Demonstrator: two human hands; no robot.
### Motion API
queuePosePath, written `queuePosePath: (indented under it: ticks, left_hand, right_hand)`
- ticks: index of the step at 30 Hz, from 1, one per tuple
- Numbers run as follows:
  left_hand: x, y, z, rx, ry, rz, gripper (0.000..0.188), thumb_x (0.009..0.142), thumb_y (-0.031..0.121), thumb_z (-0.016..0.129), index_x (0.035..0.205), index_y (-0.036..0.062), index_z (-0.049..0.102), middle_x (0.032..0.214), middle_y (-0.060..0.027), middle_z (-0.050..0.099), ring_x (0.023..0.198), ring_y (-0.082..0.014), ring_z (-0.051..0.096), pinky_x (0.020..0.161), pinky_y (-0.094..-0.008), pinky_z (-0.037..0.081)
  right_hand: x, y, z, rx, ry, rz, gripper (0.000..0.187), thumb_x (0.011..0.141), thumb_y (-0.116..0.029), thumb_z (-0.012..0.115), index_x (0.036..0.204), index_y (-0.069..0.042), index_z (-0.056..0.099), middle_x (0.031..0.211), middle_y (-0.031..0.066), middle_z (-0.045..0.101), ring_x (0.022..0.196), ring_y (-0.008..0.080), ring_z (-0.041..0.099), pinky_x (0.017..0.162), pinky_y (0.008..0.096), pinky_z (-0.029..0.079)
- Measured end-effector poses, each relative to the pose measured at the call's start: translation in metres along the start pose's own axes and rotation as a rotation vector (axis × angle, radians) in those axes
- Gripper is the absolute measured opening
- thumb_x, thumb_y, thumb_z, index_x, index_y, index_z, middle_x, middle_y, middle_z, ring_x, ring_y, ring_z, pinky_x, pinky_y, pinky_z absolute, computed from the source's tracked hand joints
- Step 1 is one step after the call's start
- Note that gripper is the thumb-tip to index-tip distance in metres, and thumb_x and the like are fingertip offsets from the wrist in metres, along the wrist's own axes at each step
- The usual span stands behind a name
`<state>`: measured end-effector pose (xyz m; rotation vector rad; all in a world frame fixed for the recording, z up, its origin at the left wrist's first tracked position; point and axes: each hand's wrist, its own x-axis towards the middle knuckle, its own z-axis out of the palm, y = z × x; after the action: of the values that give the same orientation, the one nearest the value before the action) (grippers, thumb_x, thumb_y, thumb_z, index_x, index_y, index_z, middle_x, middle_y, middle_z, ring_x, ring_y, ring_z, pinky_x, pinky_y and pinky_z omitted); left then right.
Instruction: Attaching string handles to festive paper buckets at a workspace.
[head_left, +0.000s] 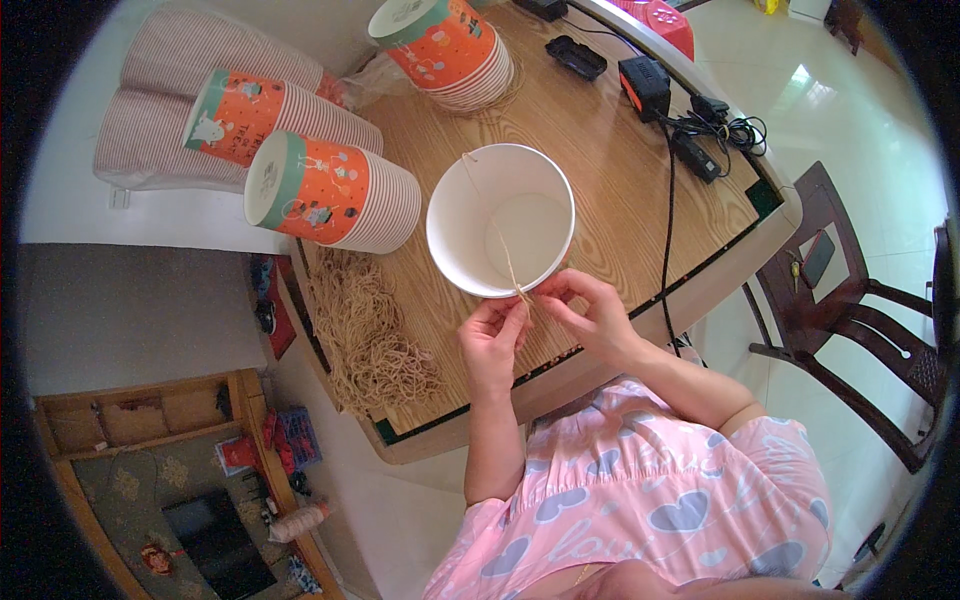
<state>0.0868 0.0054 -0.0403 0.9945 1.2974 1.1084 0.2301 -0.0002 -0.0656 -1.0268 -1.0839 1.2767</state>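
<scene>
A white paper bucket [543,195] stands on the wooden table before me, its mouth turned up toward me. A thin tan twine [503,243] runs across the mouth from the far rim to the near rim. My left hand [494,338] pinches the twine between thumb and fingers just below the near rim. Against the rim on the other side, my right hand [592,312] is closed, its fingertips at the twine's end; part of its grip is hidden. Beside the bucket lies a loose pile of twine [365,335].
Stacks of orange and green paper buckets [335,190] fill the far left, with another stack [450,60] behind. Plastic-wrapped stacks [150,130] lie beyond. A black battery adapter [645,88] and tangled cables [715,125] occupy the right. A dark wooden chair [825,270] stands on the floor.
</scene>
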Motion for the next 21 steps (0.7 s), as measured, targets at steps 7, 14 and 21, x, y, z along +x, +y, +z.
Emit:
queuePosePath:
  ticks: [7,14,21]
  left_hand:
    - [0.001,-0.0009,-0.0003,-0.09,-0.009,-0.042,0.007,0.08,0.007,0.065,0.084,0.0016,0.063,0.063,-0.0022,0.059,0.046,-0.0047,0.046,0.041,-0.0174,0.032]
    - [0.0019,0.0002,0.001,-0.11,-0.021,-0.076,0.008,0.078,0.008,0.067,0.083,0.0025,0.064,0.062,-0.0017,0.058,0.044,-0.0065,0.046,0.04,-0.019,0.033]
    - [0.0018,0.0042,0.0034,0.005,-0.032,-0.068,0.007,0.077,0.007,0.067,0.082,0.0024,0.064,0.063,0.0,0.058,0.045,-0.0048,0.046,0.041,-0.018,0.032]
  right_hand:
    - [0.0021,-0.0024,-0.0007,-0.055,-0.052,-0.008,0.013,0.077,-0.001,0.063,0.089,0.001,0.06,0.082,0.0028,0.059,0.075,0.0093,0.053,0.069,0.0239,0.044]
    - [-0.0015,-0.0006,-0.0042,-0.171,-0.09,-0.007,0.008,0.077,-0.003,0.062,0.084,0.001,0.059,0.075,0.0033,0.058,0.072,0.0092,0.053,0.066,0.0236,0.044]
    - [-0.0038,-0.0064,-0.0055,-0.169,-0.127,0.027,0.008,0.078,-0.005,0.061,0.083,0.001,0.059,0.074,0.0033,0.058,0.071,0.0089,0.054,0.064,0.0236,0.044]
